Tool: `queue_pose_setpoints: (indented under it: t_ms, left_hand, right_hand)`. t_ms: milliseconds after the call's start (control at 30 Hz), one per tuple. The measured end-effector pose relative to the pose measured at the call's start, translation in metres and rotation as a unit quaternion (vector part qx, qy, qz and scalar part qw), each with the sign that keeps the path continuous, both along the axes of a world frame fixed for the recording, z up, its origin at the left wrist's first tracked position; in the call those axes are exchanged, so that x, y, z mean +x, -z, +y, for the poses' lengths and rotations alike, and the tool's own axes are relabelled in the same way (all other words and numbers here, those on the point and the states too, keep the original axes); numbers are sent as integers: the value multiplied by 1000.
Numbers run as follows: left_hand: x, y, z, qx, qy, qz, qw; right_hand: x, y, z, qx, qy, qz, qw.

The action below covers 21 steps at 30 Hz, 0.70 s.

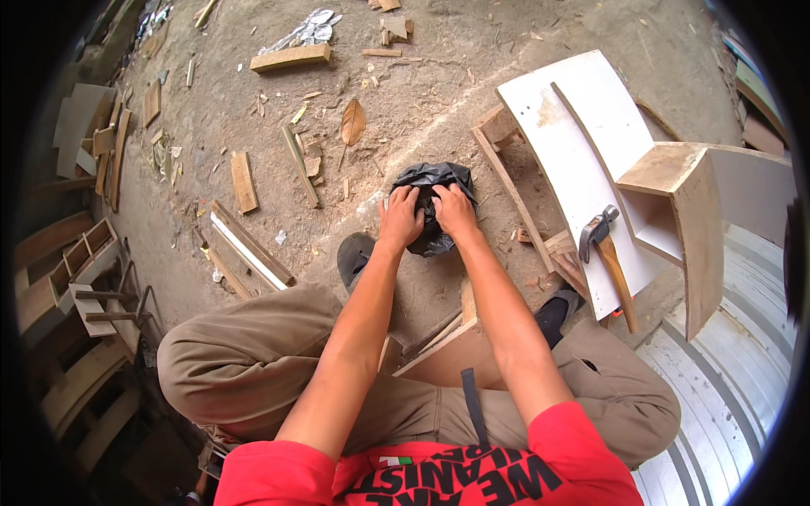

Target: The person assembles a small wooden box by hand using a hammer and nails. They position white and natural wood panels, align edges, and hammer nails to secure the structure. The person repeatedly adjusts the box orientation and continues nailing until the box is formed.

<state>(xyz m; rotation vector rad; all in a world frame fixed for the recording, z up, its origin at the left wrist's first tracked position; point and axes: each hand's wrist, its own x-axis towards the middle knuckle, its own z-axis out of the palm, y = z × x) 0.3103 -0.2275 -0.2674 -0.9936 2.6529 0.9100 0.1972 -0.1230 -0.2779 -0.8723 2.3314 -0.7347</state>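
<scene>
A black plastic bag (434, 174) sits on the ground between my feet, its mouth facing up and its inside dark. My left hand (402, 219) is at the bag's left rim, fingers curled over the plastic. On the opposite rim, my right hand (456, 209) has its fingers bent into the opening and grips the edge. What lies inside the bag is too dark to make out. To the right, a claw hammer (613, 266) with a wooden handle rests on a white board (582, 110).
A wooden box frame (671, 198) stands against the white board. Wood offcuts (244, 181), a dry leaf (353, 123) and sawdust lie on the dirt floor. Stacked wooden pieces (80, 261) line the left side; corrugated metal sheeting (717, 396) lies at the lower right.
</scene>
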Motion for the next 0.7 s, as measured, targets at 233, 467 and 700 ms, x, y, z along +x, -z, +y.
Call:
queue_pose_setpoints:
  t_ms: [233,467,700]
  left_hand:
    - [-6,2,-14,80,-41,-19,996]
    - [-5,18,-19,127,-67,6,990]
    - [-1,-14,-9,65,-112,137,982]
  right_hand:
    - [11,11,-13,6,17,86,996]
    - [7,20,-3,-4,-6,63,998]
    - [2,-7,10,-103,18,24,994]
